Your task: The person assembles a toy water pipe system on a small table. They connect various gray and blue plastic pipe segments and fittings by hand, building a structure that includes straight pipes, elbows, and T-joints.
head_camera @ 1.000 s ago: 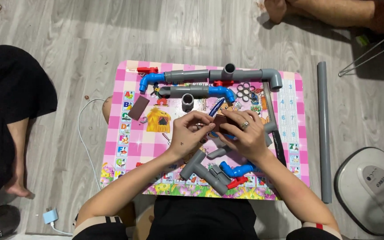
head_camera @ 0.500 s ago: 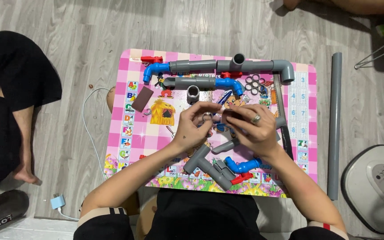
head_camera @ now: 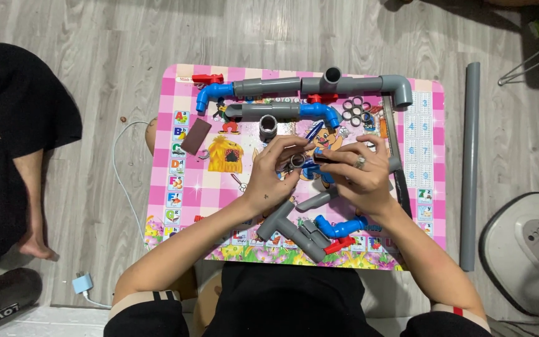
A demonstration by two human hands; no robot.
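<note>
Both my hands meet above the middle of a small pink checked table (head_camera: 163,206). My left hand (head_camera: 276,171) pinches a short grey ring-shaped pipe fitting (head_camera: 297,161). My right hand (head_camera: 360,171), with a ring on one finger, grips a small dark part (head_camera: 322,157) against that fitting. Below my hands lie a grey tee piece (head_camera: 280,219), a grey coupling (head_camera: 310,240) and a blue elbow with a red valve handle (head_camera: 341,229). Along the table's far side lie two assembled runs of grey pipe with blue elbows (head_camera: 282,87).
A brown block (head_camera: 196,136), a grey socket (head_camera: 268,126) and a cluster of small rings (head_camera: 355,110) lie on the table. A long grey pipe (head_camera: 469,168) lies on the floor at right beside a white appliance (head_camera: 528,249). Another person sits at left (head_camera: 14,143). A white cable (head_camera: 120,181) runs nearby.
My hands stay together over the table centre, turning the small parts between the fingers. The camera has shifted slightly, so the table sits lower in view.
</note>
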